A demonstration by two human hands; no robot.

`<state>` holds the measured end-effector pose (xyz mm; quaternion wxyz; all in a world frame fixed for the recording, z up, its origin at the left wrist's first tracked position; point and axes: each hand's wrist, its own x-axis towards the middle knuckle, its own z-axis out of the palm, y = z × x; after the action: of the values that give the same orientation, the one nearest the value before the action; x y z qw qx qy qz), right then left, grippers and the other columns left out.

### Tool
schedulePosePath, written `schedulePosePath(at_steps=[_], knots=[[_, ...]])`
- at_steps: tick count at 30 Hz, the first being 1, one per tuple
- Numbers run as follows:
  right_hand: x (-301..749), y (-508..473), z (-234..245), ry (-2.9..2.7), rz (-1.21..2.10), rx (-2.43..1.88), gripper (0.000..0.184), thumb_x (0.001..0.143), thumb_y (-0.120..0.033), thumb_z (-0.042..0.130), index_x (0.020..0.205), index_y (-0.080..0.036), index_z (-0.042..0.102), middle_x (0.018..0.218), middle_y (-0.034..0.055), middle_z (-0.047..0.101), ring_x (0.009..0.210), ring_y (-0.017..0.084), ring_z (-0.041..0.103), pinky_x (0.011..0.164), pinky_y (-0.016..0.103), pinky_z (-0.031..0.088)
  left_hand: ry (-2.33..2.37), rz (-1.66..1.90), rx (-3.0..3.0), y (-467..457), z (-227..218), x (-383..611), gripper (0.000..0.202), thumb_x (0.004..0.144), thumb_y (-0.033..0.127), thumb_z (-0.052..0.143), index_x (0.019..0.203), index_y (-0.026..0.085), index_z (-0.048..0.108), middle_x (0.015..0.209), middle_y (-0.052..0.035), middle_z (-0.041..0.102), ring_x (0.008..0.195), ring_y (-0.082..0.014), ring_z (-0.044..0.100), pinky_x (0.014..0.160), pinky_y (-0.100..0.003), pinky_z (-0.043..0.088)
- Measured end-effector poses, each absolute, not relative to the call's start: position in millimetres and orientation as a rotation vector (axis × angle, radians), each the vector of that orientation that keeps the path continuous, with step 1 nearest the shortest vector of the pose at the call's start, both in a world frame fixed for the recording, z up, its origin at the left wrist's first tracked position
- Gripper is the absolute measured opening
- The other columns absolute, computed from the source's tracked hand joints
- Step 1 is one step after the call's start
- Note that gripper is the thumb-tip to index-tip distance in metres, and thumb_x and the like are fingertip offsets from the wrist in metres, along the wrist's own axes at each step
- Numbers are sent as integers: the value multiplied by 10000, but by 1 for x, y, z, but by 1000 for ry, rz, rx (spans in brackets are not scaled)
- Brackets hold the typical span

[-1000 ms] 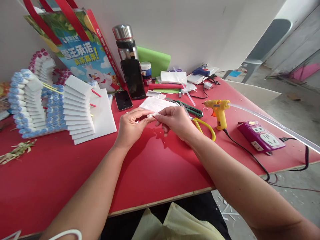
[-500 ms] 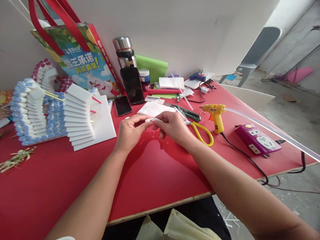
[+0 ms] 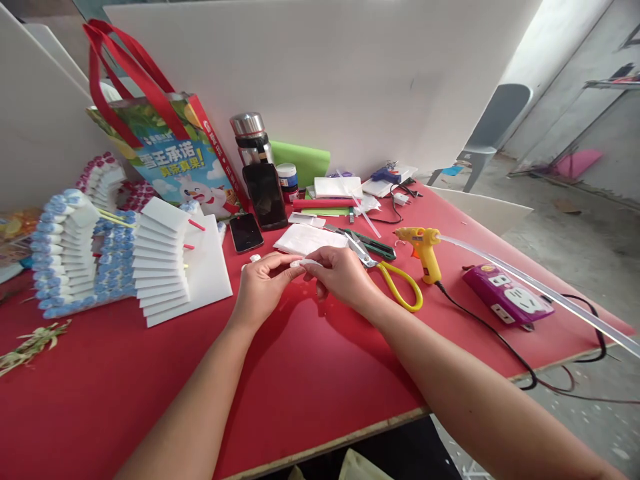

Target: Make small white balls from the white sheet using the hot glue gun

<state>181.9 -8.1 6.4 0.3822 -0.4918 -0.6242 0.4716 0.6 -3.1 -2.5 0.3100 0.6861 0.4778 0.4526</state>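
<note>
My left hand [image 3: 261, 288] and my right hand [image 3: 344, 275] meet over the middle of the red table, thumbs and fingers closed. Pinched between them is a small white strip [image 3: 311, 262], its left end apparently curled into a roll at my left fingertips. Whether it is paper or cloth I cannot tell. Just behind my left hand a small white roll [image 3: 255, 258] lies partly hidden. Beyond the fingers is a stack of white tissue-like sheets [image 3: 311, 239]. Scissors with yellow handles [image 3: 400, 285] lie to the right of my right hand.
A yellow glue gun [image 3: 425, 252] with a long clear stick stands right, near a purple power strip [image 3: 510, 295]. Fanned white pieces [image 3: 163, 260] and a blue-white assembly [image 3: 60, 253] are at left. Phones [image 3: 246, 233], a steel flask [image 3: 249, 133] and a printed bag [image 3: 175, 150] stand behind.
The head view has tilted up slightly, so the table things sit lower in the picture. Both hands keep their pinch on the white strip, with only slight finger movement.
</note>
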Motion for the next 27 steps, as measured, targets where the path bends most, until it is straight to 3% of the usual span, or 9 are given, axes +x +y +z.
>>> schedulePosePath(at_steps=[3,8,13,18,22,27], knots=[[182,-9,7,-1641,1195,-1260,236,968,-322,587,804,-177,679,481,-19,619,416,129,620,502,216,479,1275,1185,1804,-3,-3,1,283,826,448,783,984,215,820,959,-63,770,903,-218,690,802,-301,534],[183,-10,7,-1727,1157,-1262,273,991,-324,541,808,-172,675,701,6,710,393,81,563,476,218,421,1292,1170,1815,-3,-4,0,269,817,450,791,987,244,823,965,-45,776,935,-220,690,835,-303,519],[183,-9,8,-1882,975,-1304,346,1003,-317,536,703,-164,612,620,-9,633,482,74,513,557,224,354,1285,1148,1785,-4,-2,1,267,807,458,801,963,243,823,968,-44,774,949,-223,696,848,-300,530],[182,-8,10,-2023,764,-1343,291,1002,-256,538,747,-158,639,677,13,637,607,108,486,604,255,287,1294,1134,1791,-3,-4,0,273,807,456,801,965,234,821,957,-43,771,933,-215,689,838,-296,527],[180,-9,11,-2078,691,-1391,270,997,-219,517,758,-161,629,634,-1,567,597,114,404,590,268,243,1288,1126,1808,-2,-5,-1,266,817,447,794,985,242,819,934,-28,762,898,-194,679,809,-281,521],[181,-10,12,-2094,705,-1400,274,1008,-234,506,770,-165,623,652,3,570,620,118,422,592,265,246,1295,1119,1817,-3,-3,-1,253,825,450,786,976,250,819,926,-20,760,889,-186,677,814,-276,517]])
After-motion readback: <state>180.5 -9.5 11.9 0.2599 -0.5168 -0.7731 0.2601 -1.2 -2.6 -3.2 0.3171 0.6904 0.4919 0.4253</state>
